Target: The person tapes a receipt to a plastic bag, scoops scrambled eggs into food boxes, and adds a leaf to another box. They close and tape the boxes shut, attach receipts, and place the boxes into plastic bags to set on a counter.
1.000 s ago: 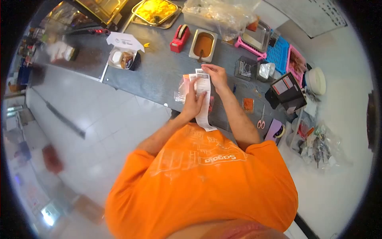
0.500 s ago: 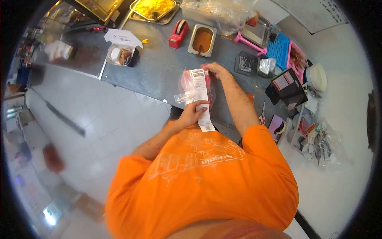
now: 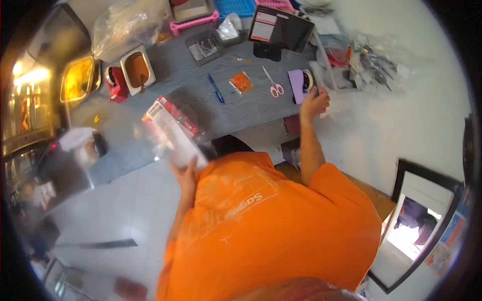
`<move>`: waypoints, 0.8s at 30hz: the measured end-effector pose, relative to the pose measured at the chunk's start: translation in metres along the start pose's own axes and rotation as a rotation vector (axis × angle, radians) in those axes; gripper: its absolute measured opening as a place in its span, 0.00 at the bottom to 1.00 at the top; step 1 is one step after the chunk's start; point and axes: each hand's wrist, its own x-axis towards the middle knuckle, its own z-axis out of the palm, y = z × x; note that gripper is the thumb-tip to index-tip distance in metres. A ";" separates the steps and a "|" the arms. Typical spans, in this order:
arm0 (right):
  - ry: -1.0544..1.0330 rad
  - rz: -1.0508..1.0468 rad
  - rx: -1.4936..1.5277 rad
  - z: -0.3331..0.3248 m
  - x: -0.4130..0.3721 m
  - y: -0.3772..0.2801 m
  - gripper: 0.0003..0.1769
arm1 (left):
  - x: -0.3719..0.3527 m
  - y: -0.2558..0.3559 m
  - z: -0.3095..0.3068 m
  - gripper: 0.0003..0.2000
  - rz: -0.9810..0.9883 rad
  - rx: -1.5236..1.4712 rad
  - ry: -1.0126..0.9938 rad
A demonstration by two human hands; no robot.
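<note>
My left hand (image 3: 187,173), smeared by motion, grips the lower end of a long white receipt (image 3: 173,129). The receipt lies over a clear plastic bag (image 3: 159,143) with a red printed package (image 3: 183,120) in it, at the table's front edge. Over on the right, my right hand (image 3: 315,104) has its fingers curled at the near right side of a purple tape dispenser (image 3: 296,86). Beside those fingers shows the tape roll (image 3: 308,80). What lies between the fingers is too small to make out. Scissors with pink handles (image 3: 276,89) lie left of the dispenser.
A blue pen (image 3: 216,89) and an orange sachet (image 3: 241,83) lie mid-table. Behind stand a tablet (image 3: 281,29), a dark tub (image 3: 205,47), a metal sauce pan (image 3: 138,70) and a red tape dispenser (image 3: 116,85). An open food box (image 3: 80,140) sits at left.
My right hand has left the red package and moved right to the purple tape dispenser. My left hand keeps the receipt, now tilted. The head view has turned to the right.
</note>
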 end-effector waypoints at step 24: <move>-1.789 0.394 1.164 -0.133 -0.205 -0.097 0.09 | -0.013 0.014 0.008 0.14 -0.530 -0.202 -0.424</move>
